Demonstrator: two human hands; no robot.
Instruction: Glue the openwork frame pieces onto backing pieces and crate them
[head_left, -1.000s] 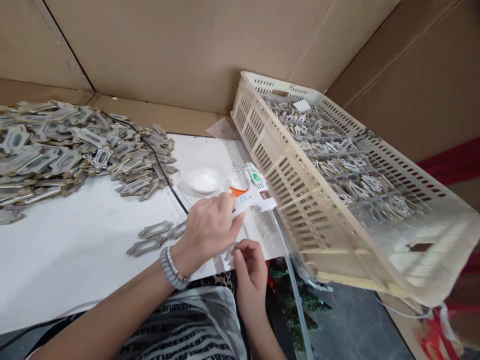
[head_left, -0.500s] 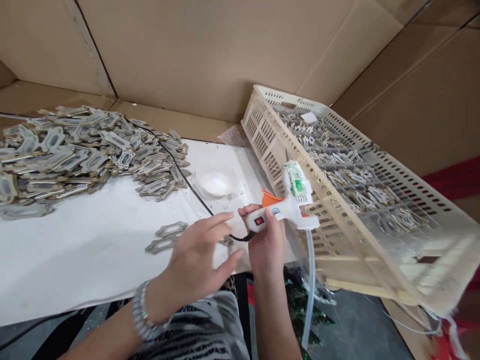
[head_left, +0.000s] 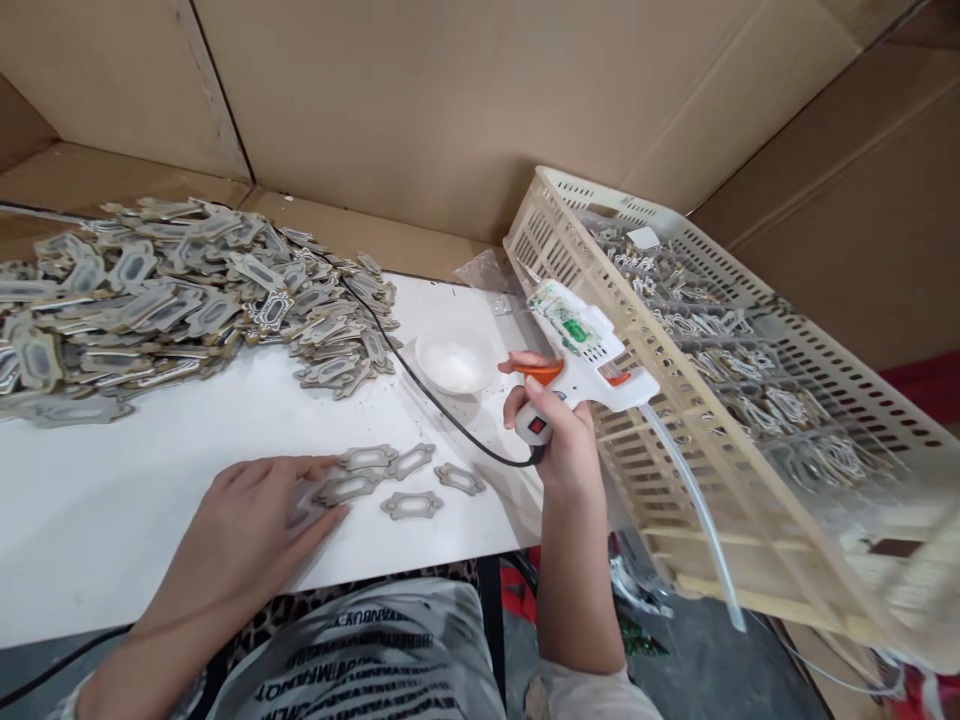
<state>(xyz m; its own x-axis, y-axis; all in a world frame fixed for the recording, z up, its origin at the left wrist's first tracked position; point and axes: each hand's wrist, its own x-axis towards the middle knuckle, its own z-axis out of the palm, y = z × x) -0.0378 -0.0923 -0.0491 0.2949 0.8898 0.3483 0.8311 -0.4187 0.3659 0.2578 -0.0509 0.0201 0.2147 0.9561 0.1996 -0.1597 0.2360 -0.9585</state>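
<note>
My right hand [head_left: 566, 430] is wrapped round the handle of a white hot glue gun [head_left: 592, 345], its fingers at the orange trigger. The nozzle points up and left, and a long clear glue stick [head_left: 697, 510] sticks out of the back. My left hand [head_left: 251, 520] lies low over the white tabletop, thumb and fingers apart on either side of small grey frame-shaped pieces [head_left: 349, 487], fingertips touching their edges. Part of those pieces is hidden under the hand. To the right lie more loose grey frames [head_left: 412, 505], flat and spaced apart.
A big heap of grey frames [head_left: 165, 290] covers the back left. A shallow white bowl [head_left: 456, 360] stands mid-table, with the gun's black cord [head_left: 427, 395] running past it. The cream plastic crate [head_left: 637, 390] at right holds rows of bagged pieces. Cardboard walls [head_left: 390, 110] enclose the back.
My left hand has moved left and down onto the small frames, uncovering more of them on the right. The glue gun has shifted slightly right, its nozzle now tilted left.
</note>
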